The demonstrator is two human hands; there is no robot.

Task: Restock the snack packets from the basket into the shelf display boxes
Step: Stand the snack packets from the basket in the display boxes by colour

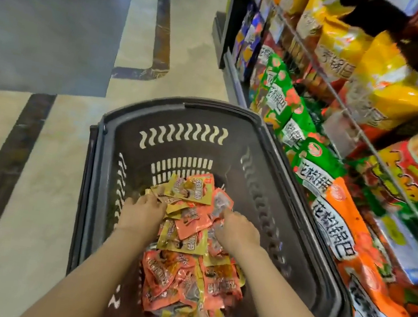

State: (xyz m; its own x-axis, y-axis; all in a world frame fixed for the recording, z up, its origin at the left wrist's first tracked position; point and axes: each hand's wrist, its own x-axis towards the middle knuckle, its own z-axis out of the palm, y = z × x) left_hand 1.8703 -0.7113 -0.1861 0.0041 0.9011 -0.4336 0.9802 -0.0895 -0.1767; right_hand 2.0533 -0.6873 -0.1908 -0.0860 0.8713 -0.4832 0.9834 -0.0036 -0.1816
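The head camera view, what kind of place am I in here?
Most likely a grocery or convenience store aisle: shelves packed with bagged snacks stand on the right, and both hands reach into a dark shopping basket of small snack packets on the tiled floor.

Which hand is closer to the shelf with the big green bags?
Right. The right hand lies in the basket on the green bags' side; the left hand lies farther away.

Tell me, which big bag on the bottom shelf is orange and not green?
The orange bag, the one closest to the person in that row beside the basket. The green bags stand farther along the shelf, away from the hands.
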